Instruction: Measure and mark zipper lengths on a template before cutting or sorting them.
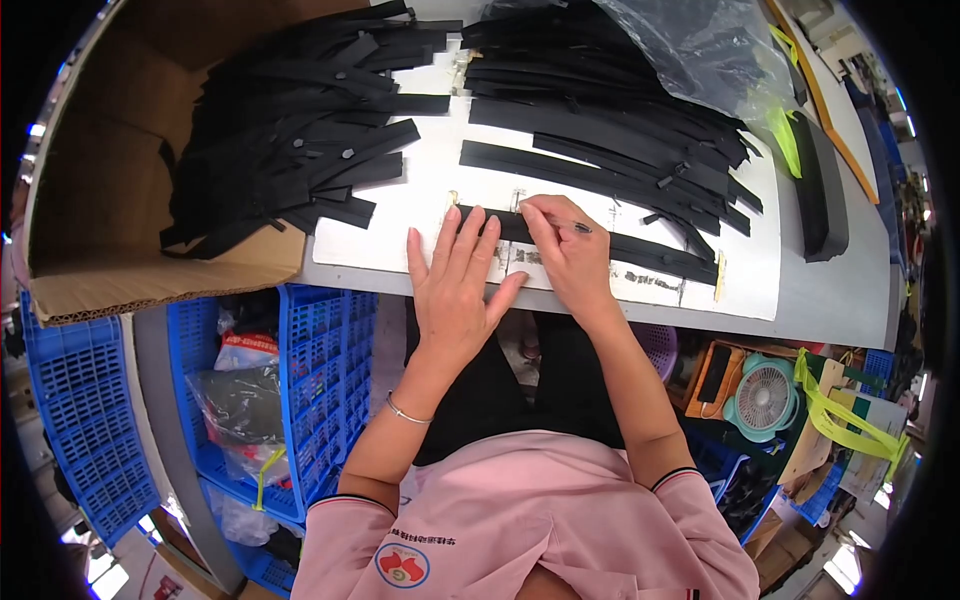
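Observation:
A black zipper lies lengthwise on a white board with dark marks along its near edge. My left hand rests flat with fingers spread, its fingertips on the zipper's left part. Closed around a pen, my right hand is just right of the left one, above the zipper. The pen's tip is mostly hidden by the fingers, so I cannot tell whether it touches. Farther back on the board lie many overlapping black zippers, some with small pulls showing.
At the left, a cardboard box lies beside another heap of black zippers. Clear plastic sheeting covers the back right, near a long black block. Blue crates stand below the table's left; a small teal fan is lower right.

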Motion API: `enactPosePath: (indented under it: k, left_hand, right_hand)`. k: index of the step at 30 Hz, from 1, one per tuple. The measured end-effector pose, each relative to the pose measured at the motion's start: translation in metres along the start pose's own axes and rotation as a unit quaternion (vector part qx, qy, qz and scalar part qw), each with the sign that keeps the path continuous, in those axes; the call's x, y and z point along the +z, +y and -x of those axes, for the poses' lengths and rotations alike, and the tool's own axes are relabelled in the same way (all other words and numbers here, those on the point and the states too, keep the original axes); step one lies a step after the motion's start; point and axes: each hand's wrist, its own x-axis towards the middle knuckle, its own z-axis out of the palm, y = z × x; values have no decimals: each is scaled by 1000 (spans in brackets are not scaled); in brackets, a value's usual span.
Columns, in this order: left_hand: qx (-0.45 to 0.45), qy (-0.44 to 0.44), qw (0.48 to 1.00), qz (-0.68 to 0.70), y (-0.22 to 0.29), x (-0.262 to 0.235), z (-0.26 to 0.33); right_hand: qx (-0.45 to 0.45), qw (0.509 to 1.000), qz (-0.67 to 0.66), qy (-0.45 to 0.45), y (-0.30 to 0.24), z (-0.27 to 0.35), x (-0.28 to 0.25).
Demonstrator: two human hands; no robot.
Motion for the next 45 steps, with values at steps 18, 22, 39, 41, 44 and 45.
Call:
enactPosePath:
  k: [18,22,39,41,44,45]
  left_hand:
    - [3,-3,1000,-10,0,2,-1]
    - [7,-9,1000,-23,-1,0,0]
    - [82,-58,988,118,69,20,-18]
    - [85,-67,985,131,71,27,-16]
    - [79,-57,989,115,72,30,-15]
    - [79,-54,990,108,72,31,-15]
  right_hand:
    - [28,992,-100,-76,-1,2,-22]
    - [55,993,-99,31,-1,10,-62]
    - [25,995,55,76,30,15,-87]
    - [18,995,65,76,29,15,-87]
    - [24,994,74,80,25,15,-86]
    - [33,995,41,88,25,15,-86]
